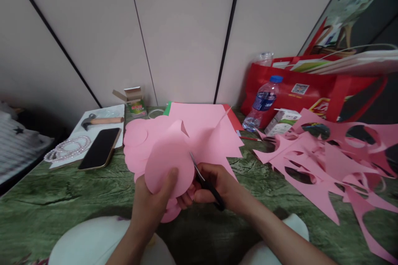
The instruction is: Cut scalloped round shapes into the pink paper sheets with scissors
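My left hand (152,198) pinches a sheet of pink paper (169,165), its thumb lying on a rounded, partly cut piece. In my right hand (217,182) is a pair of scissors (207,182) with black handles. The blades point up and away from me, at the right edge of the rounded piece. Behind the held paper lie several cut pink paper circles (136,134). A stack of pink sheets (199,112) rests at the back, with green and red edges showing beneath.
Pink paper scraps (311,153) with round holes pile up at right. Near them stand a water bottle (264,101), a small carton (282,121) and a red bag (280,78). At left lie a phone (100,148), a hammer (102,121), beads (70,148) and an opened box (136,103).
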`<action>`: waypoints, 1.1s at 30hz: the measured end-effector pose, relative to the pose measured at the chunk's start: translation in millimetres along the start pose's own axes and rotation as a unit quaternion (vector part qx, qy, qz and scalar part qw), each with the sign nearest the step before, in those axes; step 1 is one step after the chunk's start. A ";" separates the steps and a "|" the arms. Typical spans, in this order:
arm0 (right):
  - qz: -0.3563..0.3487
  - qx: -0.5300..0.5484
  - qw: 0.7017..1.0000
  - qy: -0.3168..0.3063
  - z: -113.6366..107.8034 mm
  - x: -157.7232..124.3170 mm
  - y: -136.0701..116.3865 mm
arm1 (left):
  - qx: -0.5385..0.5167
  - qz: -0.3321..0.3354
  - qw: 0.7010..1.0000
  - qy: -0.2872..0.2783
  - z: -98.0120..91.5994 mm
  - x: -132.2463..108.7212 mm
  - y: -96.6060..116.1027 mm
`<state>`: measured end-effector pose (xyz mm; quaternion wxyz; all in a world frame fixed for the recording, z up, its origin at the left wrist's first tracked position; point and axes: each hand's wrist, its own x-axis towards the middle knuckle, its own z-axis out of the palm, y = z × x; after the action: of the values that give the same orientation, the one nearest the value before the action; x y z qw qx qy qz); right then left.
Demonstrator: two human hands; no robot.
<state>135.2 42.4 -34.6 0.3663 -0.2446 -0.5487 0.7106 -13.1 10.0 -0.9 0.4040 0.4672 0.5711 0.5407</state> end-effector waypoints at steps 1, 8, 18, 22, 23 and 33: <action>0.001 0.001 1.000 0.001 0.2 0.0 -0.1 | 0.001 0.001 1.000 -0.002 0.0 0.0 0.1; -0.009 0.005 1.000 -0.016 0.5 0.3 -1.2 | -0.001 -0.004 1.000 -0.003 -0.1 -0.7 0.9; -0.004 0.003 1.000 0.005 0.2 0.4 1.6 | -0.005 -0.002 1.000 -0.019 -0.6 -0.8 2.7; 0.005 -0.013 1.000 0.024 1.5 0.4 -1.6 | 0.028 -0.014 0.999 0.036 -5.3 3.7 -9.4; 0.004 -0.015 0.999 0.028 1.7 0.5 -2.2 | 0.040 -0.012 0.998 0.052 -6.7 5.2 -13.7; -0.008 0.007 1.000 0.011 -0.4 1.5 5.2 | 0.023 -0.022 0.999 -0.025 -3.4 0.3 0.2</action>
<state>133.3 43.2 -39.6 0.3796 -0.2459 -0.5415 0.7087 -16.4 9.5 -0.3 0.4193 0.4771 0.5832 0.5064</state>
